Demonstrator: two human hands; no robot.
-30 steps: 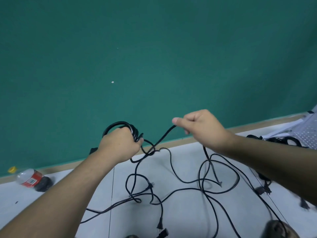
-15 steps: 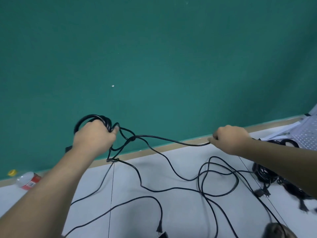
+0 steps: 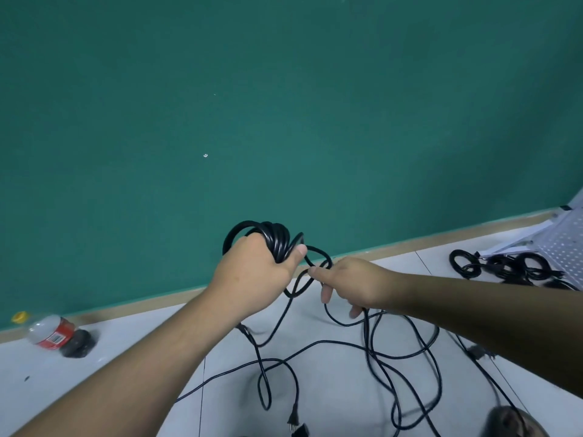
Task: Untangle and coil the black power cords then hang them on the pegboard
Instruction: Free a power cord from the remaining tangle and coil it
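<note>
Left hand (image 3: 252, 274) grips coiled bundle of glossy black power cord (image 3: 273, 239), raised before flat green wall (image 3: 284, 121). Right hand (image 3: 350, 285) just beside it, pinches loose strand running off bundle. Tangled black cord loops (image 3: 372, 348) trail over white tiled floor (image 3: 331, 389). Other coiled black cords (image 3: 504, 268) lie near white perforated pegboard (image 3: 564, 252), far right.

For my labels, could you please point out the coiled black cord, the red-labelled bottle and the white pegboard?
Coiled black power cord (image 3: 277, 244): head view, bunched loops.
Red-labelled plastic bottle (image 3: 54, 335): head view, red label.
White perforated pegboard (image 3: 564, 255): head view, bare panel.
</note>
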